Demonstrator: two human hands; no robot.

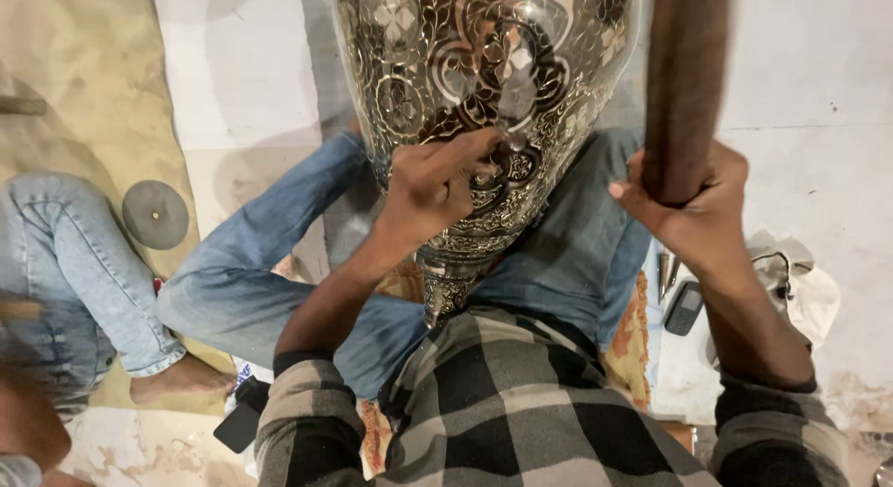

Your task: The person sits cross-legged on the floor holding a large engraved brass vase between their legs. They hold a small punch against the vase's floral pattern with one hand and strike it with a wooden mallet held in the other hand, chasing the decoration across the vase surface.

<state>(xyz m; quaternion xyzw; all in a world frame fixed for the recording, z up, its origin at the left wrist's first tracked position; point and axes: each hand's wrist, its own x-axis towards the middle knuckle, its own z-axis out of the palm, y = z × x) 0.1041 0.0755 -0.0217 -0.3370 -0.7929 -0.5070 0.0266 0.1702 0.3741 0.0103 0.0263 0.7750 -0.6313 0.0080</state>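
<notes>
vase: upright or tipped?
Tipped. The vase lies across the lap, narrow end toward the body; the left hand presses a tool on it, and the right hand grips a mallet.

A pale, scuffed floor (809, 68) is carrying everything here. On its left side a tan mat (84, 68) is lying flat, and a round grey disc (155, 213) is resting on the mat near its right edge. A bare foot (181, 380) of another person in jeans is pressing down at the mat's lower edge. A patterned orange cushion (633, 343) is lying on the floor under the seated person. Just right of it a small dark phone (684, 307) is lying on the floor, with slim metal tools (666, 268) beside it and a crumpled white cloth (807, 292) sitting near. At the lower left another dark phone (240, 422) is lying flat.
</notes>
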